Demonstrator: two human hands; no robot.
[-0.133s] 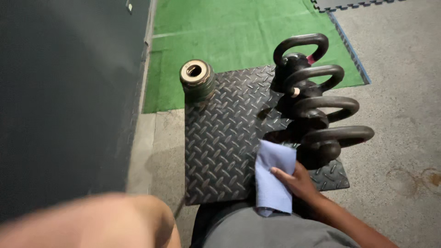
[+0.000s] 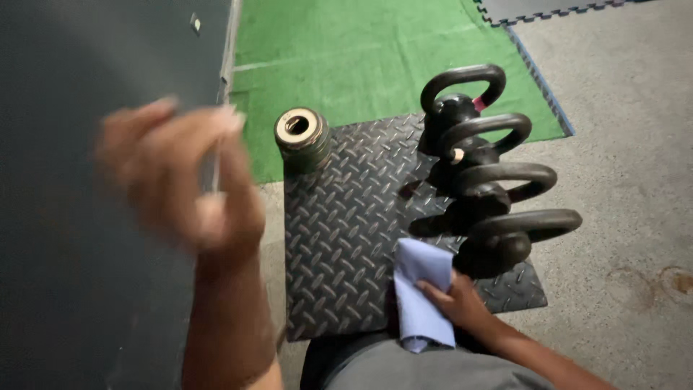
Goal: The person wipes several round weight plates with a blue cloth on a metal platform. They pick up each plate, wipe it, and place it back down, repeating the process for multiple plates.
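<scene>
My right hand (image 2: 462, 303) holds a light blue cloth (image 2: 422, 292) low against the black diamond-plate mat (image 2: 346, 231), right beside the nearest black kettlebell (image 2: 505, 242). Several black kettlebells stand in a row along the mat's right side, the farthest one (image 2: 458, 97) at the back. My left hand (image 2: 184, 177) is raised and blurred in front of the dark wall, fingers apart, holding nothing.
A stack of small round weight plates (image 2: 302, 137) stands at the mat's back left corner. Green turf (image 2: 361, 50) lies behind the mat. A dark wall panel (image 2: 72, 108) fills the left. Grey concrete floor (image 2: 635, 180) spreads to the right.
My left arm has lifted from the bottom edge up into view, hand now raised before the wall. My right hand and the cloth have stayed in place.
</scene>
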